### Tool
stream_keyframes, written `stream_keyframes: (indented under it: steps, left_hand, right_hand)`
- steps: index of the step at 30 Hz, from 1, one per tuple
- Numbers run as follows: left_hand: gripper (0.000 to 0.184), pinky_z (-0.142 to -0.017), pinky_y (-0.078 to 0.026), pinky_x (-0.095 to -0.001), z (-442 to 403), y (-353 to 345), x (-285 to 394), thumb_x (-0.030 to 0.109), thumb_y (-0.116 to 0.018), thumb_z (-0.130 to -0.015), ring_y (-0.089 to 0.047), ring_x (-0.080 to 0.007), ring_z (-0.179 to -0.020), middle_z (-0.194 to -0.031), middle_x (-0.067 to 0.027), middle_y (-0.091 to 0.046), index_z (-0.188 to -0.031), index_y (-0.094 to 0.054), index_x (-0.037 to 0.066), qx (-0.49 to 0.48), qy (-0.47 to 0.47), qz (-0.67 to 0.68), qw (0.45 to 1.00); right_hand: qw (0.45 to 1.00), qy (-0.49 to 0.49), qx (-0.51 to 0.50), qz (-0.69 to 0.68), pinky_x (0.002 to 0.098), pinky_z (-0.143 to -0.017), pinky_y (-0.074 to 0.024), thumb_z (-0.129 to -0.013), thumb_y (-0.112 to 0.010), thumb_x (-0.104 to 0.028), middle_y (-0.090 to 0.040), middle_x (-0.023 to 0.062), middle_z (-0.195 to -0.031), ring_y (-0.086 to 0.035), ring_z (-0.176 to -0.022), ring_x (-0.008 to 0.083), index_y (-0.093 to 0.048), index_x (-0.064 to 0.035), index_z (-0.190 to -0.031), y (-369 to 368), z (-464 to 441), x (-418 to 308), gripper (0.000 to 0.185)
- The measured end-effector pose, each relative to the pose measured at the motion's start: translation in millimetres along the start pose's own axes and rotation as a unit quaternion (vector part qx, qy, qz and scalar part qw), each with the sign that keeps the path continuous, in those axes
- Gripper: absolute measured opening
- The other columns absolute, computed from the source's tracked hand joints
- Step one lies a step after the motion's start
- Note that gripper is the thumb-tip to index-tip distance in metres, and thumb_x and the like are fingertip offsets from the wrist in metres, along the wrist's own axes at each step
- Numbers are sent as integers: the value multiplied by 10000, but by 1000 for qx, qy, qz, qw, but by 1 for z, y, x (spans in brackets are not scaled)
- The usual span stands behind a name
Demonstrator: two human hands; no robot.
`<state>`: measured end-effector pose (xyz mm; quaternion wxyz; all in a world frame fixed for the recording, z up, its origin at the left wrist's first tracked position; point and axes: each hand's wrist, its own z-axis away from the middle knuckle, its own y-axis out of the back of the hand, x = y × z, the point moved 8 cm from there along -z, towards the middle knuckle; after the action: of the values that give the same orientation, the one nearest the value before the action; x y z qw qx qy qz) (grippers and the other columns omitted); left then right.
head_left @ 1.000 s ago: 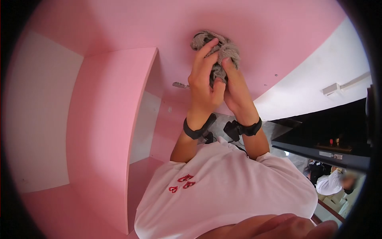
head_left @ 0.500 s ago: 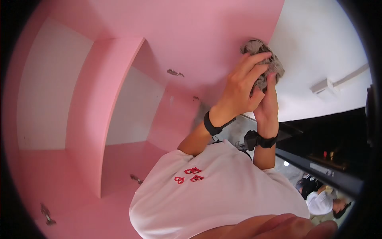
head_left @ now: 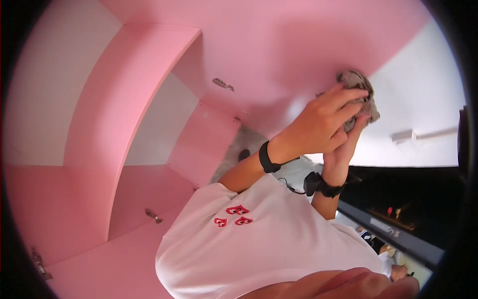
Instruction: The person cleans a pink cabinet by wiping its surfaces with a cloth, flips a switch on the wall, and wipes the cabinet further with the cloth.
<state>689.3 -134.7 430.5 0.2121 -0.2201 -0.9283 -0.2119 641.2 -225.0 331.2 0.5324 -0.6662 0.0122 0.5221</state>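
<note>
A crumpled grey-brown cloth [head_left: 369, 109] lies against the pink panel, close to where it meets a white surface. The bent fingers of my left hand [head_left: 331, 117] are over the cloth, the back of the hand toward me. Just beneath, partly hidden by the left, my right hand [head_left: 343, 154] closes on the cloth's lower part. Both wrists wear black bands. The pink panel [head_left: 269, 50] spreads across the top of the view, with a metal hinge piece [head_left: 223, 84] on it left of my hands.
Pink cabinet compartments with a dividing board [head_left: 144, 94] fill the left side. More metal hinges [head_left: 153, 216] are fixed there. On the right are a white wall [head_left: 423, 99] with a small conduit box [head_left: 404, 136] and a dark appliance [head_left: 398, 189]. People [head_left: 391, 261] appear at lower right.
Both hands and the cloth have moved right and slightly down in the view, along the pink panel's edge. The whole view has shifted a little, and less of the people shows.
</note>
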Motion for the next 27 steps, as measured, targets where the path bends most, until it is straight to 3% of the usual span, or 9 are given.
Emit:
stream_keyframes:
  steps: [4, 6, 8, 14, 18, 21, 22, 24, 27]
  left_hand:
    - [454, -1010, -489, -493, 6, 45, -21, -3, -604, -694, -597, -405, -1150, -1371, -166, -580, -1146, -625, -42, 50, 5, -24, 998]
    - [461, -995, -497, -487, 17, 80, -39, -2, -604, -694, -599, -403, -1151, -1374, -167, -578, -1152, -621, -42, 80, 14, -58, 995]
    - [467, -980, -504, -480, 22, 117, -58, 0, -605, -693, -601, -401, -1153, -1377, -168, -576, -1159, -617, -43, 110, 15, -94, 989]
    - [509, -988, -501, -473, 37, 197, -105, 21, -574, -698, -590, -414, -1183, -1399, -178, -567, -1203, -597, -40, 136, 51, -205, 968]
    - [527, -1041, -463, -499, 52, 209, -134, 89, -618, -733, -515, -457, -1267, -1440, -192, -509, -1241, -557, -40, 148, 81, -210, 963]
    - [500, -1037, -458, -507, 55, 208, -141, 82, -556, -756, -523, -461, -1255, -1436, -233, -507, -1238, -555, -51, 156, 79, -211, 962]
    - [497, -1035, -457, -514, 55, 205, -136, 86, -531, -761, -528, -464, -1245, -1424, -252, -511, -1236, -553, -59, 197, 61, -230, 951]
    - [495, -1034, -456, -521, 53, 180, -124, 90, -507, -767, -534, -466, -1235, -1412, -271, -515, -1234, -550, -68, 214, 41, -226, 949]
    - [488, -1029, -456, -530, 45, 151, -106, 150, -482, -791, -544, -459, -1219, -1385, -297, -527, -1208, -576, -86, 241, 72, -181, 951]
  right_hand:
    - [999, -20, -21, -19, 393, -1174, -346, -1031, -388, -649, -415, 65, -1556, -388, -1438, 242, -377, -162, -1536, -49, -4, 30, 701]
    - [989, -90, -115, -15, 398, -1179, -337, -1050, -374, -619, -406, 88, -1551, -403, -1424, 248, -317, -142, -1564, -87, -10, 65, 704]
    - [985, -107, -130, -34, 384, -1168, -345, -1035, -406, -631, -425, 74, -1548, -416, -1407, 225, -377, -139, -1537, -120, -13, 97, 704]
    - [969, -134, -208, 10, 362, -1066, -463, -1075, -427, -516, -505, 62, -1444, -522, -1312, 198, -395, -88, -1497, -185, -44, 170, 602]
    - [955, -197, -219, -24, 305, -900, -528, -1051, -563, -407, -598, 20, -1271, -597, -1126, 132, -515, -95, -1372, -200, -57, 206, 450]
    - [952, -192, -237, 8, 283, -802, -528, -1014, -643, -350, -614, 1, -1164, -593, -1004, 96, -564, -100, -1288, -207, -60, 209, 379]
    - [964, -169, -207, -9, 283, -802, -528, -1014, -643, -350, -614, 1, -1164, -593, -1004, 96, -564, -100, -1288, -199, -62, 195, 379]
    - [931, -265, -250, 15, 269, -743, -520, -993, -671, -342, -612, -11, -1095, -581, -912, 81, -582, -97, -1246, -194, -46, 180, 363]
    - [951, -216, -219, -25, 242, -687, -513, -995, -665, -347, -620, -19, -1027, -580, -857, 71, -608, -92, -1190, -171, -32, 132, 326]
